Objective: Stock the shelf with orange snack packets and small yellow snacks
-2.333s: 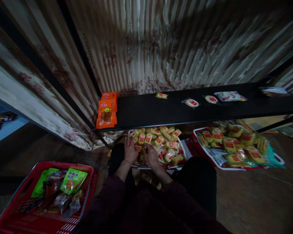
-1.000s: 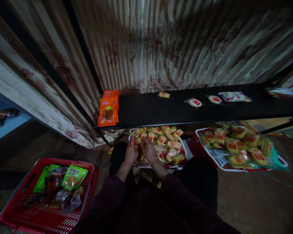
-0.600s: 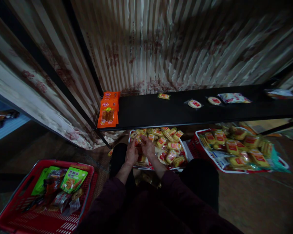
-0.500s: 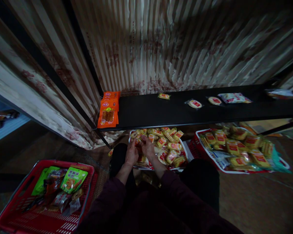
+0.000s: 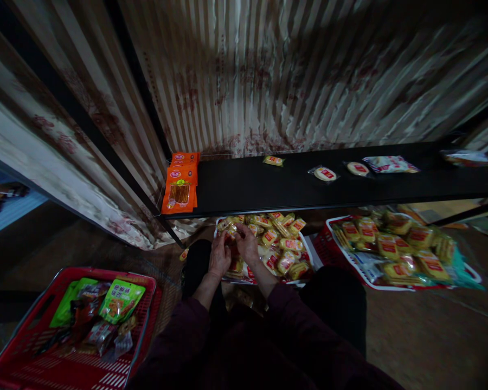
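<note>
My left hand (image 5: pixel 219 255) and my right hand (image 5: pixel 247 246) are close together over the near left part of a white-rimmed basket (image 5: pixel 309 252) full of small yellow snack packets (image 5: pixel 287 244) on the floor. Both hands have their fingers curled round packets between them; exactly what each one grips is hard to make out in the dim light. Just above the basket runs a black shelf (image 5: pixel 268 189).
An orange packet stack (image 5: pixel 179 187) lies at the shelf's left end, a few single packets (image 5: pixel 325 173) farther right. A second basket of yellow packets (image 5: pixel 394 244) stands on the right. A red basket (image 5: pixel 49 357) with mixed snack bags sits at lower left. Corrugated wall behind.
My hands came together from apart and moved slightly farther into the basket, fingers closing on packets. The view shifted a little.
</note>
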The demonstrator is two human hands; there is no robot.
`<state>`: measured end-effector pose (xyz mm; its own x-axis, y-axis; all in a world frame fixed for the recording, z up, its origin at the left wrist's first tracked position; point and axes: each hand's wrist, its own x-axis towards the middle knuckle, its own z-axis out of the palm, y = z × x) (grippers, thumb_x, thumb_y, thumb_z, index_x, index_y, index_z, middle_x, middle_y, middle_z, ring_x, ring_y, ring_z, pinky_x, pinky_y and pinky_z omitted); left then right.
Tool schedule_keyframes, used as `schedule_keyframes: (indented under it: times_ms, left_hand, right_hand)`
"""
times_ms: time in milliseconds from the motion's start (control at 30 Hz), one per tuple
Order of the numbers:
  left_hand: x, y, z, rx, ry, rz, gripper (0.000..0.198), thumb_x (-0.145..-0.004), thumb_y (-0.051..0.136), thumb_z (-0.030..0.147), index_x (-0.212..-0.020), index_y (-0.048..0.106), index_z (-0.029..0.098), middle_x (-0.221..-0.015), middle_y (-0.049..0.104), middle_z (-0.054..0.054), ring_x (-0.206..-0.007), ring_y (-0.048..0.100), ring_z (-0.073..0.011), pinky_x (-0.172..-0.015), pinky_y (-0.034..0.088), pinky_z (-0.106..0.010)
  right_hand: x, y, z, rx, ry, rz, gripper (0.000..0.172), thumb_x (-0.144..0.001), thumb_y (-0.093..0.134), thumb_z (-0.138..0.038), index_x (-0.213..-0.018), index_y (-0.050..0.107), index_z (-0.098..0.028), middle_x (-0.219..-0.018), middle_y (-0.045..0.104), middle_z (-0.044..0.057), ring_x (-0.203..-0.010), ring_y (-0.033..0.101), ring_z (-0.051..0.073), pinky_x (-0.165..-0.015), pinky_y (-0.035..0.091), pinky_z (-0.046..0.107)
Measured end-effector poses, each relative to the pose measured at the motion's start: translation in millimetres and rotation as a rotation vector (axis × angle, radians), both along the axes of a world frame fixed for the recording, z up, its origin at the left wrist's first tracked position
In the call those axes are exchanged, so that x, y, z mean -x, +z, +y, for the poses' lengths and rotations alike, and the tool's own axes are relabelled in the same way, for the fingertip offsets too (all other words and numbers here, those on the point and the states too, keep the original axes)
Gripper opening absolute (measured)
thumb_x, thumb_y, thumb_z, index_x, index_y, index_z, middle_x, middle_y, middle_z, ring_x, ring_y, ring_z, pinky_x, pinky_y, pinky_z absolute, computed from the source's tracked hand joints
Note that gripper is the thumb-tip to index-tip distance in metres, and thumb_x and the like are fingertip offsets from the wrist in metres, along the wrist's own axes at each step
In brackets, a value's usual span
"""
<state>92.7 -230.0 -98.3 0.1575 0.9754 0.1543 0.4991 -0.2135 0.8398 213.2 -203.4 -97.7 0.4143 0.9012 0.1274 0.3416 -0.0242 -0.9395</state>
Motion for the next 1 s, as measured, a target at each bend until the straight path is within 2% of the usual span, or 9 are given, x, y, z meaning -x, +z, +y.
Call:
schedule_keyframes:
  times_ms: [167,333,500,600,700,867,1000]
  left_hand:
    - [-1.7,0.4,1.3,0.029,0.013,-0.016,0.061,-0.077,0.042,0.010,-0.138,0.040,0.015,-0.136,0.051,-0.012,-0.127,0.045,-0.0242,-0.111,0.034,-0.045]
    - [-2.9,-6.1,3.0,0.048,0.024,-0.141,0.061,-0.078,0.042,0.009,-0.139,0.039,0.017,-0.142,0.045,-0.011,-0.132,0.040,-0.0221,-0.113,0.030,-0.044]
    - [-2.7,-8.0,2.5,0.061,0.028,-0.185,0.060,-0.080,0.041,0.009,-0.139,0.038,0.018,-0.140,0.047,-0.010,-0.131,0.043,-0.0204,-0.113,0.031,-0.042]
    - [-1.9,-6.2,2.3,0.052,0.027,-0.187,0.060,-0.080,0.041,0.010,-0.139,0.038,0.018,-0.141,0.047,-0.010,-0.131,0.042,-0.0202,-0.113,0.031,-0.042]
    - [-1.5,-4.2,2.7,0.055,0.036,-0.161,0.059,-0.079,0.041,0.010,-0.138,0.040,0.017,-0.141,0.047,-0.010,-0.131,0.042,-0.0209,-0.113,0.030,-0.042]
    - [-2.2,-1.7,3.3,0.064,0.047,-0.100,0.056,-0.080,0.043,0.013,-0.136,0.043,0.017,-0.140,0.048,-0.011,-0.130,0.043,-0.0223,-0.112,0.032,-0.043]
    - [-2.6,0.7,2.7,0.044,0.042,-0.080,0.053,-0.081,0.045,0.016,-0.134,0.044,0.018,-0.139,0.049,-0.011,-0.130,0.044,-0.0220,-0.112,0.032,-0.042]
  right_hand:
    - [-1.0,4.6,1.5,0.009,0.038,-0.029,0.033,-0.075,0.051,-0.023,-0.104,0.066,-0.018,-0.104,0.069,0.008,-0.095,0.064,0.021,-0.094,0.048,0.042]
    - [5.7,4.5,-2.6,0.047,0.092,-0.054,0.036,-0.078,0.052,-0.031,-0.111,0.064,-0.019,-0.115,0.066,0.009,-0.105,0.061,0.023,-0.099,0.045,0.044]
    - [11.0,6.8,-4.3,0.072,0.116,-0.108,0.046,-0.076,0.051,-0.021,-0.122,0.057,-0.019,-0.123,0.062,0.009,-0.116,0.056,0.023,-0.104,0.040,0.043]
    - [11.3,12.1,-2.9,0.056,0.113,-0.095,0.048,-0.077,0.050,-0.022,-0.125,0.054,-0.019,-0.125,0.061,0.009,-0.119,0.054,0.023,-0.106,0.038,0.043]
    - [10.4,16.3,-1.2,0.031,0.091,-0.044,0.049,-0.078,0.053,-0.027,-0.126,0.052,-0.019,-0.122,0.062,0.010,-0.114,0.056,0.024,-0.103,0.040,0.043]
    - [5.2,13.7,2.3,0.030,0.033,0.049,0.052,-0.077,0.056,-0.034,-0.126,0.052,-0.017,-0.105,0.067,0.010,-0.092,0.063,0.023,-0.090,0.048,0.043]
    - [-1.3,6.1,6.2,-0.028,-0.005,0.120,0.049,-0.078,0.056,-0.036,-0.124,0.053,-0.019,-0.103,0.068,0.008,-0.094,0.062,0.021,-0.089,0.049,0.039]
